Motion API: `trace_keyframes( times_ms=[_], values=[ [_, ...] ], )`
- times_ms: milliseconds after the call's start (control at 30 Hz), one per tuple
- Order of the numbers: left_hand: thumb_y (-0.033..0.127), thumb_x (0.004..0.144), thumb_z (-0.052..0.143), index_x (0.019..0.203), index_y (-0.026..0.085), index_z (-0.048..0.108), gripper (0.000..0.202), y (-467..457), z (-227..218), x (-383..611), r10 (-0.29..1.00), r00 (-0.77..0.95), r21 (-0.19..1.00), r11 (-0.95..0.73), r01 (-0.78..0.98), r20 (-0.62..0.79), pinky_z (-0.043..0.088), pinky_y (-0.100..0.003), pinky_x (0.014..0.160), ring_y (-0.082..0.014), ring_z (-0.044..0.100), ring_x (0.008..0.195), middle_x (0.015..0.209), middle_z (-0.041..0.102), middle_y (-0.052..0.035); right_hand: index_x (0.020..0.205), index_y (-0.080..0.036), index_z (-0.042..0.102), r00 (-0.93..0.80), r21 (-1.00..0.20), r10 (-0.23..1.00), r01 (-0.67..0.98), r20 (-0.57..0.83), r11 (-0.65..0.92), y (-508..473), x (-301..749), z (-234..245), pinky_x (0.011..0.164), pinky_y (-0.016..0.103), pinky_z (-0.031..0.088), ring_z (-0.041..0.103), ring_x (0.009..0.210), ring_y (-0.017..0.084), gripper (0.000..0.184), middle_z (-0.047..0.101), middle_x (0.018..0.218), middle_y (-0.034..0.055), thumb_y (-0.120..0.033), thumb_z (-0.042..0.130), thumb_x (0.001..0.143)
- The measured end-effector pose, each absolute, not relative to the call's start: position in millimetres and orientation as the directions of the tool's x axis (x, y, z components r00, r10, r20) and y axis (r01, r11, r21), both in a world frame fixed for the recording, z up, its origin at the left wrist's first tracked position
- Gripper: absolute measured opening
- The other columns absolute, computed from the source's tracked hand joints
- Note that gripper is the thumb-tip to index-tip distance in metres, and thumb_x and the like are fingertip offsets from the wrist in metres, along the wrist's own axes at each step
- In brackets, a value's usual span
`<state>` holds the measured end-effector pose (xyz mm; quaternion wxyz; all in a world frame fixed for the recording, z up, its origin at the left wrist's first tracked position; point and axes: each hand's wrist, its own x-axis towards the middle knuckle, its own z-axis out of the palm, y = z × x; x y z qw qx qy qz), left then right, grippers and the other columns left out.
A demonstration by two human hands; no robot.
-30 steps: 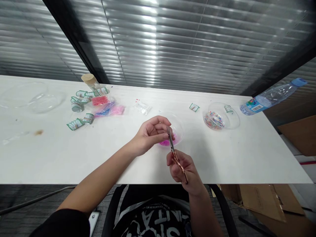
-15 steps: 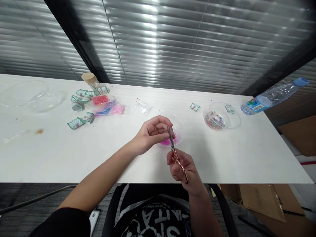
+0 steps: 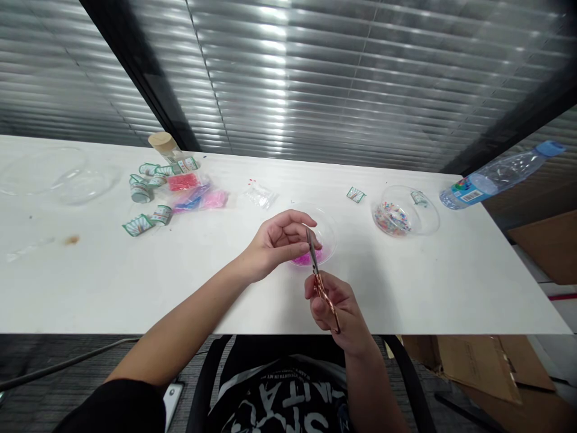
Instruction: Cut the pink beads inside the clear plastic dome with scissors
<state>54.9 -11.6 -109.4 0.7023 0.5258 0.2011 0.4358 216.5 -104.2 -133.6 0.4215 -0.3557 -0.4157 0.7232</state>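
My right hand (image 3: pixel 336 310) grips a pair of scissors (image 3: pixel 323 293) by its rose-gold handles, blades pointing away from me. The steel blades lie close together and their tips reach my left hand (image 3: pixel 282 243). The left fingers are curled, with the thumb drawn in toward them beside the blades; what they pinch, if anything, is too small or hidden to name. Beneath the hands stands a clear round dish (image 3: pixel 331 231) holding magenta beads (image 3: pixel 303 258), partly covered by the left hand.
Right of the hands is another clear dish (image 3: pixel 430 228) with multicoloured beads, beside a tilted water bottle (image 3: pixel 471 191). On the left lie bead packets (image 3: pixel 184 181), several small printed tubs (image 3: pixel 140 191) and a wooden-lidded jar (image 3: pixel 164 144). A small clear bag (image 3: pixel 260 195) lies behind the hands.
Almost nothing differs. The scissors and the fingers of both hands have shifted very slightly, and the blades remain at the left fingertips.
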Motion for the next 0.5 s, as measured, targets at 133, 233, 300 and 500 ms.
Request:
trace_keyframes(
  times_ms=[133,233,300,500],
  values=[
    [0.015,0.082,0.068,0.115,0.020,0.055,0.036,-12.4,-107.3,55.7,0.859,0.419,0.940,-0.183,-0.287,0.295,0.052,-0.032,0.088,-0.0168,0.065,0.096,0.106,0.064,-0.0068,0.080,-0.018,0.049,-0.359,-0.886,0.914,-0.340,-0.188,-0.315,-102.5,216.6,-133.1,0.038,0.017,0.010,0.014,0.042,0.002,0.042,0.027,0.053,-0.0104,-0.055,0.070,0.079],
    [0.015,0.078,0.070,0.104,0.019,0.059,0.029,-12.5,-106.7,55.8,0.830,0.299,0.874,-0.485,-0.033,0.471,0.050,-0.034,0.089,-0.0176,0.061,0.096,0.102,0.062,-0.0066,0.081,-0.019,0.048,-0.311,-0.877,0.919,-0.336,-0.241,-0.343,-101.5,216.3,-133.0,0.036,0.016,0.010,0.013,0.042,0.002,0.042,0.026,0.053,-0.0109,-0.053,0.072,0.078],
    [0.015,0.078,0.069,0.095,0.019,0.062,0.019,-12.1,-106.6,56.0,0.775,0.307,0.785,-0.608,0.121,0.553,0.050,-0.034,0.086,-0.0176,0.059,0.092,0.096,0.062,-0.0056,0.081,-0.019,0.048,-0.283,-0.878,0.920,-0.319,-0.272,-0.358,-101.1,215.7,-133.3,0.035,0.015,0.010,0.013,0.042,0.002,0.043,0.026,0.053,-0.0110,-0.054,0.073,0.077],
    [0.012,0.083,0.062,0.090,0.019,0.063,0.010,-10.9,-107.1,59.1,0.705,0.356,0.669,-0.704,0.240,0.614,0.050,-0.031,0.076,-0.0153,0.061,0.085,0.090,0.063,-0.0051,0.082,-0.019,0.049,-0.247,-0.878,0.919,-0.298,-0.307,-0.373,-100.9,213.5,-134.0,0.035,0.016,0.011,0.014,0.043,0.002,0.041,0.027,0.054,-0.0105,-0.053,0.073,0.077]
  ],
)
